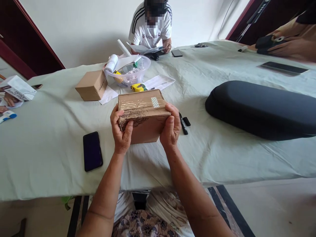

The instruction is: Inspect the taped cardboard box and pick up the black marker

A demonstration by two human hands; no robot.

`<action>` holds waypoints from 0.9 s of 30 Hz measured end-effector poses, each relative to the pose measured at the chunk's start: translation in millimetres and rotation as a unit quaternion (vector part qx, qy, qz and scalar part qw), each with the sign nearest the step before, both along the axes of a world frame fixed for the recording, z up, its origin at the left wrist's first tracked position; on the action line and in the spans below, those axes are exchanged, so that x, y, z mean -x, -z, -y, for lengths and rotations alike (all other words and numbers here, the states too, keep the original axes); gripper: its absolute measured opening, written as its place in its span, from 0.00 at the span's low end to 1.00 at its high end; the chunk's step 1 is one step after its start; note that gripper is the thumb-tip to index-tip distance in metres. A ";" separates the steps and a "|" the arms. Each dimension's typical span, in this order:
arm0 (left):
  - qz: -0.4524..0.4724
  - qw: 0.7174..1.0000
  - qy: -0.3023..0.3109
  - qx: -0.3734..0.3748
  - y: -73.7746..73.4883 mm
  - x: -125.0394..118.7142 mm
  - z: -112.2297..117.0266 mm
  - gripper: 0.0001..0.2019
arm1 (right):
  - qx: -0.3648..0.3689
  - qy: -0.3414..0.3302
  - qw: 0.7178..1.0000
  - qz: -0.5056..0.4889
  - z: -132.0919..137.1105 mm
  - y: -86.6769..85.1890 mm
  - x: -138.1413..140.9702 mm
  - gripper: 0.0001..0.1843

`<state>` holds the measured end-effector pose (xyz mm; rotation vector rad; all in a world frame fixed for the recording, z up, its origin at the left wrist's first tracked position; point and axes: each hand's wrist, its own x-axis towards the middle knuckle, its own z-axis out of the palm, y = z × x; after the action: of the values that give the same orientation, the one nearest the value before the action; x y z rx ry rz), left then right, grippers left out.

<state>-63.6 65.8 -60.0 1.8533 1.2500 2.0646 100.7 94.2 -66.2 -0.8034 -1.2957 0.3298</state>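
A brown cardboard box (148,126) is gripped between my two hands at the middle of the table. Clear tape, dark crinkled marks and a small patterned sticker show on its top. My left hand (121,131) closes on the left edge, thumb on the near side. On the right edge, my right hand (171,128) presses with its thumb in front and fingers over the corner. Just right of that hand lie a black marker (183,124) and its cap (187,121). A dark phone (92,151) rests flat on the cloth to the left.
Behind the box are a yellow tape measure (138,87), a paper sheet (160,82), a filled plastic basin (145,67) and another cardboard box (91,86). A large black case (261,110) occupies the right. One person (150,36) sits opposite holding papers; others' hands show at both sides.
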 end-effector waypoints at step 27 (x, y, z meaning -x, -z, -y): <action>-0.073 0.997 0.029 -0.014 23.3 11.0 -3.8 0.40 | 0.085 0.020 0.994 -0.070 -12.3 13.3 -15.2 0.31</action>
<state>-74.5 69.7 -83.3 2.0594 1.1896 1.9582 115.9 106.6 -79.5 -0.9310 -1.1294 0.4611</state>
